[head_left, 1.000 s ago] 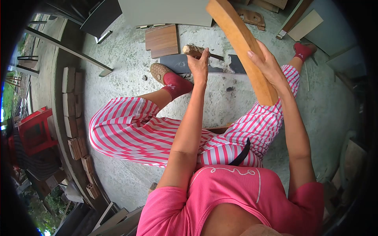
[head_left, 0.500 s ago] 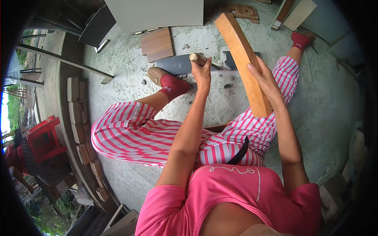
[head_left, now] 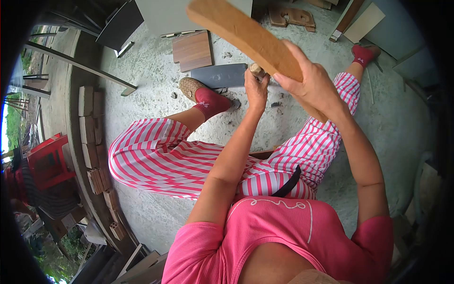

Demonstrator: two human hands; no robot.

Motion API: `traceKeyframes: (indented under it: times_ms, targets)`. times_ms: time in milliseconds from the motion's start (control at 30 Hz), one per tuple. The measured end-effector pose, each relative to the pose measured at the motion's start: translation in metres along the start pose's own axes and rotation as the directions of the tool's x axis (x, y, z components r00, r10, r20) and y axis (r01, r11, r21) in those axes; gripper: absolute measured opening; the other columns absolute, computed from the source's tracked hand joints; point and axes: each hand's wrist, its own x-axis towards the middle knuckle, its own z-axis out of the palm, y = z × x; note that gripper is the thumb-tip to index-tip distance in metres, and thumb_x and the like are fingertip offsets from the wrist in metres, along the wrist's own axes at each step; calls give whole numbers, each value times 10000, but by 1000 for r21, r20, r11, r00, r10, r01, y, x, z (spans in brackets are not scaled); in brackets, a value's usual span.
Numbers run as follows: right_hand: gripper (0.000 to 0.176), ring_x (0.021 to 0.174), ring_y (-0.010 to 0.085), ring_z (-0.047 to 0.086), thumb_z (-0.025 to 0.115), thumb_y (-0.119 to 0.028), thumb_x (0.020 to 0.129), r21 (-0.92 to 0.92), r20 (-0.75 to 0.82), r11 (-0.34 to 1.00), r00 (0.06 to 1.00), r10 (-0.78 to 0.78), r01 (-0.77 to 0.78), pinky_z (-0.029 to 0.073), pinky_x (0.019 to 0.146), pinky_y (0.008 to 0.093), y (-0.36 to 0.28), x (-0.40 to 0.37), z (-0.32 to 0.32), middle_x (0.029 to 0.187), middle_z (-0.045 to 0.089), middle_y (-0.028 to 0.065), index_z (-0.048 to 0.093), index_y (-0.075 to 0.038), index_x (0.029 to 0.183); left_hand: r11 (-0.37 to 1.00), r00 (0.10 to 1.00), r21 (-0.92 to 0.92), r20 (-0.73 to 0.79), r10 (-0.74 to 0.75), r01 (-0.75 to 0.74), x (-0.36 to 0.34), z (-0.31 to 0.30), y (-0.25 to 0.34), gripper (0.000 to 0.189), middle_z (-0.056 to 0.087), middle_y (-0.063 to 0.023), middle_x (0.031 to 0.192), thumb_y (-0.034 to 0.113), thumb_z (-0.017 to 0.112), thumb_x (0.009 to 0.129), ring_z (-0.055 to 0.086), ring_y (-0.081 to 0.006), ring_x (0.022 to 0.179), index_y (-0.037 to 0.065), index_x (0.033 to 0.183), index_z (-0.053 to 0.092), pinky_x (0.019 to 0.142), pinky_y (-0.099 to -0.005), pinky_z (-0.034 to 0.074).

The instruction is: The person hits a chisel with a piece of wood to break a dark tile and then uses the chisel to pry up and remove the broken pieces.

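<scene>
My right hand (head_left: pixel 314 87) grips a long, curved wooden piece (head_left: pixel 246 35), which is raised and slants from upper left to lower right. Its far end reaches up past the dark slab. My left hand (head_left: pixel 257 91) is closed round a short handle with a pale, rounded wooden end (head_left: pixel 257 70); the rest of that tool is hidden behind the curved wood. Beneath and beyond my left hand lies a dark grey slab (head_left: pixel 218 75) on the concrete floor.
A brown board (head_left: pixel 193 50) lies beyond my left foot (head_left: pixel 206 100). Bricks (head_left: pixel 87 128) line the ledge at left, with a red chair (head_left: pixel 49 161) past it. A cut-out wooden piece (head_left: pixel 292 18) and a pale panel (head_left: pixel 364 22) are at upper right. Small debris dots the floor.
The curved wood has swung up and to the left, nearer the camera, with my right hand round it. My left hand has shifted slightly right with the handle.
</scene>
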Motion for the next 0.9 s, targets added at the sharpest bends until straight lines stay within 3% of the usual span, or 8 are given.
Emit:
traceKeyframes:
  times_ms: [33,133,267,333,433,467,667,900]
  targets:
    - [711,1028,305,601,640,-386,789,-153,169,983,977,129,-103,446,900,375,12,3,7,1049,615,239,361,-99,1377,998,998,-6,-3,58,-58,-1,1,-1,329,560,-144,964,10,670,747,553,-297,910,8,1041,522,814,-359,438]
    - [708,982,323,620,633,-393,787,-265,215,960,966,144,-84,469,861,385,35,10,16,1009,627,246,365,-100,1373,997,998,-44,-15,60,-60,3,4,7,312,565,-146,982,-6,663,739,551,-305,947,2,1028,543,827,-358,438]
    - [704,970,332,628,634,-390,788,-146,211,978,961,177,-148,484,834,382,-19,17,-15,1037,627,233,364,-103,1372,1000,1000,-15,-11,-10,9,-1,4,6,287,534,-129,886,7,677,741,537,-288,834,12,991,536,761,-375,435]
    - [693,831,363,655,631,-458,767,32,-98,979,975,-198,202,510,757,422,-23,19,-18,863,656,223,415,-116,1329,1000,1000,29,-11,-3,4,0,3,5,305,534,-133,880,19,690,739,539,-292,811,20,998,529,748,-374,436]
    - [699,811,364,656,625,-456,773,-15,-112,986,980,-165,164,518,737,409,-16,11,-9,871,658,220,396,-121,1342,998,998,1,-14,56,-56,1,2,0,311,543,-137,913,16,686,737,547,-295,836,13,1008,533,762,-367,439]
    - [692,813,363,655,623,-441,781,-176,-14,978,993,-119,115,515,746,406,3,12,0,866,660,215,383,-124,1347,998,998,2,-12,57,-57,1,2,-3,311,543,-137,913,16,686,737,547,-295,836,13,1008,533,762,-367,439]
    - [712,837,382,644,622,-433,767,-212,271,977,959,87,-28,507,774,394,9,17,-5,925,656,215,383,-112,1356,999,1000,-49,6,-9,9,-3,0,-2,318,547,-139,979,-5,646,749,562,-290,890,8,1048,540,814,-353,441]
    - [690,794,372,649,636,-406,763,-35,39,991,991,-129,130,508,741,433,13,14,11,869,656,220,387,-119,1339,997,1000,-75,-28,-8,6,8,-6,-7,312,568,-113,995,13,622,784,576,-204,884,0,1080,524,779,-324,458]
